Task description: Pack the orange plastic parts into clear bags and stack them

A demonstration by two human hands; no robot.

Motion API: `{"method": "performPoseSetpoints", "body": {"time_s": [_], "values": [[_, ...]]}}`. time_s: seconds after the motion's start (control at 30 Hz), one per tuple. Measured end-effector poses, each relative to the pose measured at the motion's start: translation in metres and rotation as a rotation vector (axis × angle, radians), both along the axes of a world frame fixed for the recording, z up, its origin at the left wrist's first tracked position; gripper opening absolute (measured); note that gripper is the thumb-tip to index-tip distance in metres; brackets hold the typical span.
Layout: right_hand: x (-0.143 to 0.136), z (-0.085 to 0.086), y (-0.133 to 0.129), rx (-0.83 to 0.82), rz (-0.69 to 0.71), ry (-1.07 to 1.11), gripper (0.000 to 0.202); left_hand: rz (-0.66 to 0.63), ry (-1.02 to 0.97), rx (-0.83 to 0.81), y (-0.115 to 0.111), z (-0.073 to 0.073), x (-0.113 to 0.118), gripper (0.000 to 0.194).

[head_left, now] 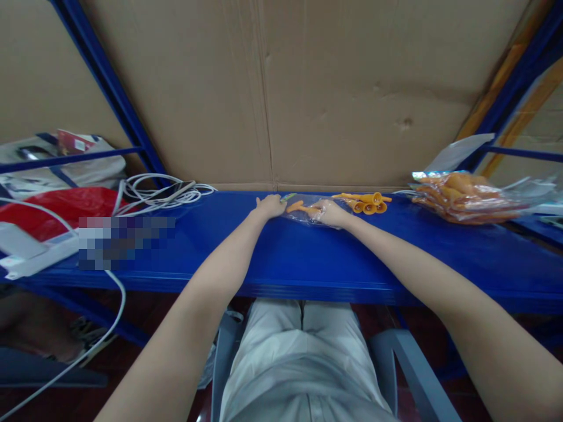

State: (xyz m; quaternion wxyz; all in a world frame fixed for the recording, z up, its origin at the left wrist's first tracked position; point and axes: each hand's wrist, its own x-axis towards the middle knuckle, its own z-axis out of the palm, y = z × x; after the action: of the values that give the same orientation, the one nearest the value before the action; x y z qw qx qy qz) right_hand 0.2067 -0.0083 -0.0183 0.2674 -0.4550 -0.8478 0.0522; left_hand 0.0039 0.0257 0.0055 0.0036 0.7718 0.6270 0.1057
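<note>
A clear plastic bag [300, 215] with orange pieces in it lies on the blue table [281, 252], between my two hands. My left hand [270, 206] is closed on the bag's left end, beside a small green and yellow patch, with the thumb sticking out to the left. My right hand [331, 213] is closed over the bag's right part, and an orange piece [299, 206] shows to its left. Several orange cone-shaped pieces [369, 205] are stacked just right of my right hand, their round open ends facing me.
A heap of bagged orange pieces [466, 199] stands at the right. Coiled white cables [162, 190], a red bag [74, 205] and a white power strip [41, 255] are at the left. A cardboard wall [281, 94] rises behind the table. Another person's leg [39, 328] shows at lower left.
</note>
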Motion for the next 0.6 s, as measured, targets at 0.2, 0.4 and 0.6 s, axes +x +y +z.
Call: {"method": "performPoseSetpoints", "body": {"time_s": [0.2, 0.4, 0.6], "values": [[-0.008, 0.002, 0.012, -0.055, -0.229, -0.106, 0.033, 0.083, -0.011, -0.008, -0.012, 0.010, -0.002, 0.040], [-0.013, 0.004, 0.035, -0.073, -0.252, -0.159, 0.043, 0.146, 0.030, 0.037, -0.018, 0.015, -0.001, 0.039], [-0.016, 0.003, 0.056, -0.124, -0.328, -0.139, 0.029, 0.146, 0.064, 0.019, -0.023, 0.020, 0.001, 0.040]]}}
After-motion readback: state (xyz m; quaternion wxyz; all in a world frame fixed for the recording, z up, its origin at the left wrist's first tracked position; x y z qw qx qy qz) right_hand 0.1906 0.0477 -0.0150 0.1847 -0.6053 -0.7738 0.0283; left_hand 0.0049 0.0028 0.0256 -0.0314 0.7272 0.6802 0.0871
